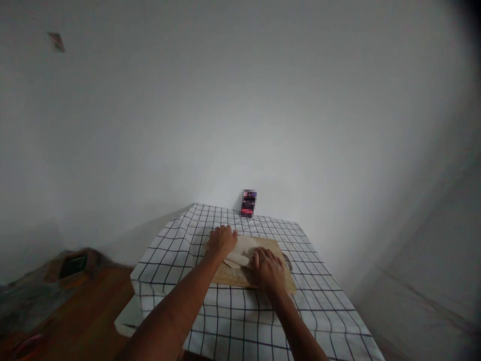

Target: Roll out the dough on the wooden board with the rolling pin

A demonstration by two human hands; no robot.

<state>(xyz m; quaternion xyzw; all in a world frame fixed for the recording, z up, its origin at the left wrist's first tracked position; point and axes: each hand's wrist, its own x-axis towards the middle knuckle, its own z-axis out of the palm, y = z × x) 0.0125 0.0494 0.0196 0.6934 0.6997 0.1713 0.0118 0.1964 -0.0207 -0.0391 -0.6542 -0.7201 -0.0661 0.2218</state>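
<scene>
A pale rolling pin (pixel 238 258) lies slantwise between my two hands, over a flat whitish sheet of dough (pixel 243 244). My left hand (pixel 223 240) is curled closed at the pin's far left end. At its near right end, my right hand (pixel 268 265) bends its fingers down over it. Both hands hide the pin's ends. Beneath the dough is a wooden board (pixel 231 279), whose right part shows beyond my right hand.
The board rests on a table with a white, black-checked cloth (pixel 225 306). A small dark box-shaped item, blurred out (pixel 248 203), stands upright by the white wall. A dark round-edged thing (pixel 287 261) sits just right of the board. Brown floor (pixel 90 301) shows at left.
</scene>
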